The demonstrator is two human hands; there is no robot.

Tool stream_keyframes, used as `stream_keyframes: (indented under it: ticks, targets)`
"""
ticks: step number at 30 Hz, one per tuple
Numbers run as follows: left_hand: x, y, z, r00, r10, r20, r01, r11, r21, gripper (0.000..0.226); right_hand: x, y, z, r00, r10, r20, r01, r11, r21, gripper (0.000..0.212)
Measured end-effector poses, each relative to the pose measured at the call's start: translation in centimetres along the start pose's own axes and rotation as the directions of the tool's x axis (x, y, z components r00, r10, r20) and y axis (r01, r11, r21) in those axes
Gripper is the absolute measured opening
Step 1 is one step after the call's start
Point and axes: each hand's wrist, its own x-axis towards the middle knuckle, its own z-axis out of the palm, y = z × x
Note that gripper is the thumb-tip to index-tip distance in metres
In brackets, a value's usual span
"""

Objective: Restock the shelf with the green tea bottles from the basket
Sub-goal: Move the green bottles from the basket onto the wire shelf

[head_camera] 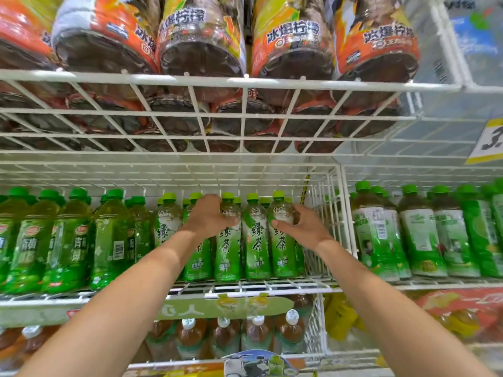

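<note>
**A:** Both arms are up at the shelf (272, 284), level with the tea bottles (255, 240). I count 5 pale-green caps across the front row, all upright.

**B:** The left hand (208, 216) is on the middle bottle (228, 251). Its fingers wrap round the shoulder from the left and the thumb lies across the front. That's clamped on.

**A:** And the right hand (299, 225)?

**B:** It's on the end bottle (283, 251), last in the row, just beside the wire divider (337, 227). The thumb presses across the top of the label and the fingers curl round the far side. That's a firm hold too.

**A:** Both of those bottles have their bases down on the wire, in line with the rest.

**B:** Yes, and 1 bottle stands untouched between the 2 hands. The 2nd in the row is partly hidden behind the left wrist.

**A:** What's around them?

**B:** To the left is a block of darker bottles (68, 240) with deep-green caps. To the right, past the divider, are white-label bottles (413, 235). Overhead are orange bottles (201, 50) on the top rack (245, 80), seen from below through the wire.

**A:** Underneath?

**B:** Brown drinks (223, 336) with white caps, 1 level down. There's also a yellow price tag (490, 142) at the right edge, with its number cut off.
</note>
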Motion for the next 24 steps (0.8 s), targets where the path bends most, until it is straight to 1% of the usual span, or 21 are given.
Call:
stream_keyframes:
  ticks: [2,3,7,13,15,20,24]
  targets:
    - [0.3,-0.1,0.0,1.0,0.018,-0.012,-0.018,0.999,0.048,0.042,0.0,0.3,0.0,1.0,-0.01,-0.008,0.01,1.0,0.012,0.086]
    - [0.2,0.0,0.0,0.999,0.037,-0.03,-0.035,0.997,0.063,0.041,0.0,0.5,-0.1,1.0,-0.026,-0.018,0.026,1.0,0.007,0.088]
    - [-0.1,-0.1,0.3,0.991,0.087,-0.102,-0.078,0.993,0.089,0.043,0.2,0.7,-0.1,0.999,-0.045,-0.028,0.045,0.999,-0.006,0.085]
    - [-0.5,-0.5,0.7,0.982,0.122,-0.146,-0.107,0.989,0.105,0.04,0.1,0.5,-0.2,0.997,-0.072,-0.04,0.071,0.997,-0.034,0.093]
    - [-0.7,-0.3,0.6,0.982,0.118,-0.15,-0.103,0.989,0.105,0.04,0.0,0.3,-0.2,0.996,-0.078,-0.043,0.076,0.996,-0.043,0.088]
    - [-1.0,-0.2,0.6,0.981,0.123,-0.147,-0.106,0.987,0.123,0.039,-0.2,0.1,-0.5,0.994,-0.106,-0.039,0.102,0.991,-0.089,0.063]
    - [-1.3,0.5,0.3,0.983,0.13,-0.131,-0.105,0.977,0.183,0.043,-0.3,-0.1,-0.5,0.994,-0.109,-0.019,0.107,0.99,-0.097,0.061]
